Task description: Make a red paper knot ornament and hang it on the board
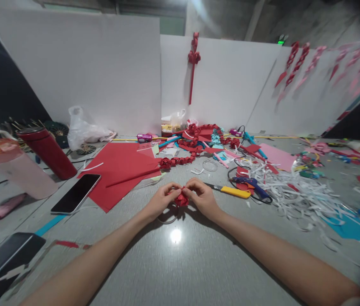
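Both hands meet over the middle of the table, pinching a small folded red paper flower point(181, 200) between them. My left hand point(163, 199) grips its left side with thumb and fingertips. From the other side, my right hand point(201, 196) is closed on the flower's upper right edge. Fingers cover part of the paper. A thin clear ring of tape or wire point(167, 222) lies under the left hand. Just beyond the right hand is a yellow-handled utility knife point(235, 192), and behind it a blue glue gun point(253, 187).
Red paper sheets point(113, 157) and a phone point(76, 194) lie left, near a red tumbler point(48, 152) and a pink cup point(17, 170). A red paper chain point(183, 160) lies ahead. White paper strips point(290, 199) heap up at right. A red paper ornament point(194, 57) hangs on the white partition.
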Demonstrator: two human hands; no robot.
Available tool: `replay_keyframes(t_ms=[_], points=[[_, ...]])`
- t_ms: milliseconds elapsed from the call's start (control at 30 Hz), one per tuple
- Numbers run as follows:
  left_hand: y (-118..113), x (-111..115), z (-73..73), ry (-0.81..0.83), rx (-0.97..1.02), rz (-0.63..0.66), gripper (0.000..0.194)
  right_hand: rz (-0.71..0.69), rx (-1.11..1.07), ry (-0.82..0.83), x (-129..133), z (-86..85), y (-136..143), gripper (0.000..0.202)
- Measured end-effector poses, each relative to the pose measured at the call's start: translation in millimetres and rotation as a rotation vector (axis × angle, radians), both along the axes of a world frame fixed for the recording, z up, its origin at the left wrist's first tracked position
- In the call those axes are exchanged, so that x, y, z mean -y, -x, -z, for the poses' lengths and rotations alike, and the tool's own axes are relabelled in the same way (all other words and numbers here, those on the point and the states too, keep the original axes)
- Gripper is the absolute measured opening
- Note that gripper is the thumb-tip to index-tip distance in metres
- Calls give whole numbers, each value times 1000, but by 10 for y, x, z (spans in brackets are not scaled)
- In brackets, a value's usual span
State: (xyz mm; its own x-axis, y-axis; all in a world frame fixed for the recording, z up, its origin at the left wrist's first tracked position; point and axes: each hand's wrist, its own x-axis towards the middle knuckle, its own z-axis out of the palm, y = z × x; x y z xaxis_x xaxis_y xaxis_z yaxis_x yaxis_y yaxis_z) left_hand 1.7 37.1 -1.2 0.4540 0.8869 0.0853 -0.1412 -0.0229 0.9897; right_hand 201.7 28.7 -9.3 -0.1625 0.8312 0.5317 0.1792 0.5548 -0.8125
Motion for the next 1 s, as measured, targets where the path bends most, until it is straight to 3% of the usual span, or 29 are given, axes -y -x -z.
replay_keyframes(t_ms=[133, 267, 567, 1000], points=[[19, -33, -2, 195, 134, 82, 37, -107, -58, 165, -39, 28, -12, 31], [53, -44, 1, 260, 141, 152, 36, -203, -54, 251, -61, 34, -17, 38], [50, -45, 12, 125, 75, 72, 39, -258, -136, 387, -73, 1, -29, 41], [65, -92, 86, 1, 3, 37, 36, -293, -176, 421, -111, 32, -73, 38]])
